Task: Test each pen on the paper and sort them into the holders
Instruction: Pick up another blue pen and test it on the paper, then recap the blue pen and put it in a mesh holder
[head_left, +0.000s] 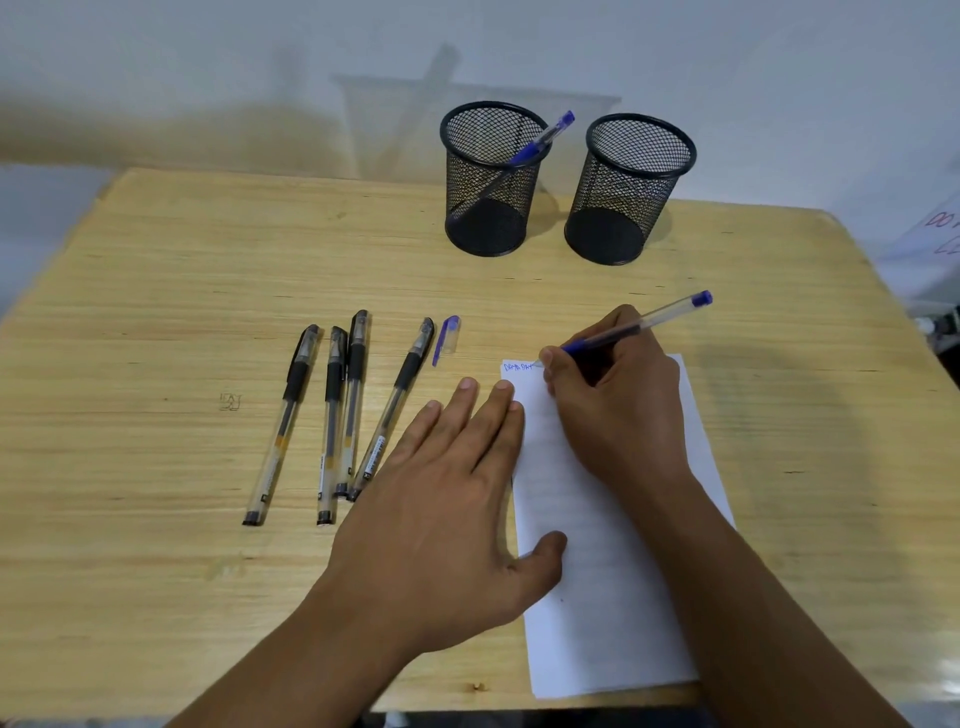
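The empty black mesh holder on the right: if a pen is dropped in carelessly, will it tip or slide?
The empty black wire-mesh holder looks light, so it may slide on the smooth wooden table. It is tall, and narrower at the base, so a leaning pen might tip it.

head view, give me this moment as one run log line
right hand: writing with blue pen on paper | left hand: flat, steadying paper | left holder: one blue pen | right holder: empty | table: four black pens, loose cap
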